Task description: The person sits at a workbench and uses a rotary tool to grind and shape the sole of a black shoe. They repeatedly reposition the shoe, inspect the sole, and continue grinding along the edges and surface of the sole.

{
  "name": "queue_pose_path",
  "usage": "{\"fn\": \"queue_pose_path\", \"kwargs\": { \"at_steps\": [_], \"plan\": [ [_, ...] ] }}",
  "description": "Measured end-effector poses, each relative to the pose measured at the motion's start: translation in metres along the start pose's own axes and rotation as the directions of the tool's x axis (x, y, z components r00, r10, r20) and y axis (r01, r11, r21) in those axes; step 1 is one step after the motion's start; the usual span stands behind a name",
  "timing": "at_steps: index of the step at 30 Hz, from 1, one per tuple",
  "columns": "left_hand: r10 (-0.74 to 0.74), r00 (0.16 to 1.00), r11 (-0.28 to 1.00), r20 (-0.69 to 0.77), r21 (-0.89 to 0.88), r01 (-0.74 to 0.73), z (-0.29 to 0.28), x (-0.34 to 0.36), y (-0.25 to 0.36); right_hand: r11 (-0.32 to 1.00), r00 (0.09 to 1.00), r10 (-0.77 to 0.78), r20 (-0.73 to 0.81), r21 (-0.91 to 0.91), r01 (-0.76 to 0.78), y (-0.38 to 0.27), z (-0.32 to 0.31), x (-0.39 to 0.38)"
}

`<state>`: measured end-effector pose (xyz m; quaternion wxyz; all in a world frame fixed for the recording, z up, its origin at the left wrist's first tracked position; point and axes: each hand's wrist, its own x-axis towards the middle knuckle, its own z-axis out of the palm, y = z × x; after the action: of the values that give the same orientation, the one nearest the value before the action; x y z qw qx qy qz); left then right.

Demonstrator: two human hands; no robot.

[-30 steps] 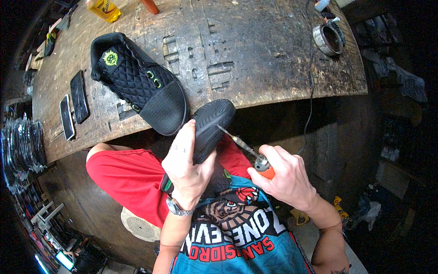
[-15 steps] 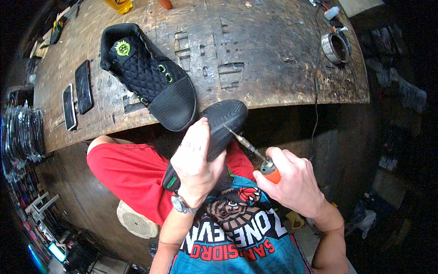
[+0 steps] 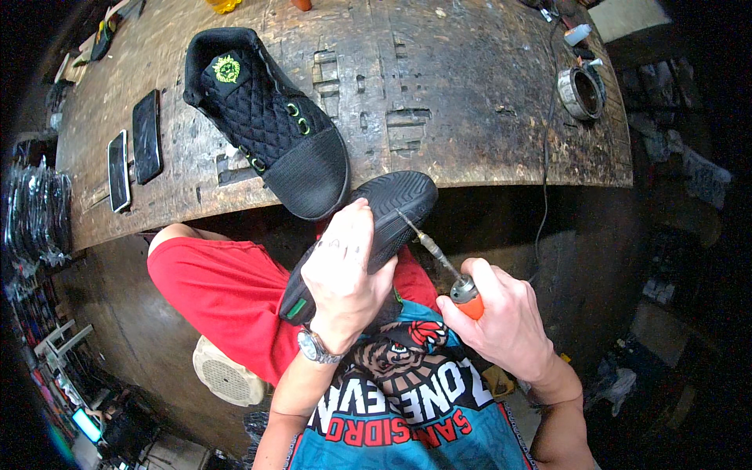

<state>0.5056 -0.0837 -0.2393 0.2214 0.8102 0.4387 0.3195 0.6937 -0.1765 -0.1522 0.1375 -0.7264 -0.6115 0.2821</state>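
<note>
My left hand (image 3: pixel 345 274) grips a black shoe (image 3: pixel 395 200), sole upward, its toe pointing up and right near the bench edge. My right hand (image 3: pixel 501 313) is wrapped round the orange handle (image 3: pixel 468 305) of a tool with a thin metal shaft (image 3: pixel 435 251), whose tip rests on or just over the tread. A second black shoe (image 3: pixel 298 172), quilted with green eyelets and emblem, lies upright on the worn wooden bench (image 3: pixel 470 94), just beyond the held shoe.
Two phones (image 3: pixel 146 137) lie on the bench's left. A tin (image 3: pixel 580 94), small bottle (image 3: pixel 577 34) and cord (image 3: pixel 544 196) are at the right. Dark bagged items (image 3: pixel 35 219) are stacked far left; a stool (image 3: pixel 227 372) sits under my red-clad legs.
The bench, its shoe and phones have shifted up and rightward in the view. Both my hands, the held shoe and the tool have drifted slightly right, keeping the same grips.
</note>
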Motion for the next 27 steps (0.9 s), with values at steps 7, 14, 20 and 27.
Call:
{"fn": "queue_pose_path", "kwargs": {
  "at_steps": [7, 14, 20, 27],
  "plan": [
    [-0.040, 0.999, 0.999, -0.008, -0.035, 0.040, 0.000, 0.001, 0.000, 1.000, 0.999, -0.023, 0.031, 0.007, 0.022, -0.001, 0.006, -0.003],
    [-0.039, 0.999, 0.999, 0.027, -0.035, 0.040, -0.009, 0.007, -0.002, 0.999, 0.999, -0.047, 0.006, 0.014, 0.047, 0.001, 0.006, 0.002],
    [-0.035, 0.971, 0.999, 0.237, -0.005, 0.037, -0.029, 0.002, 0.008, 0.996, 0.990, -0.078, 0.116, 0.040, 0.074, 0.006, -0.025, 0.001],
    [-0.130, 0.957, 0.987, 0.259, 0.123, 0.101, -0.004, 0.003, -0.003, 0.992, 0.999, -0.040, -0.005, -0.116, 0.039, 0.036, -0.027, 0.033]
  ]
}}
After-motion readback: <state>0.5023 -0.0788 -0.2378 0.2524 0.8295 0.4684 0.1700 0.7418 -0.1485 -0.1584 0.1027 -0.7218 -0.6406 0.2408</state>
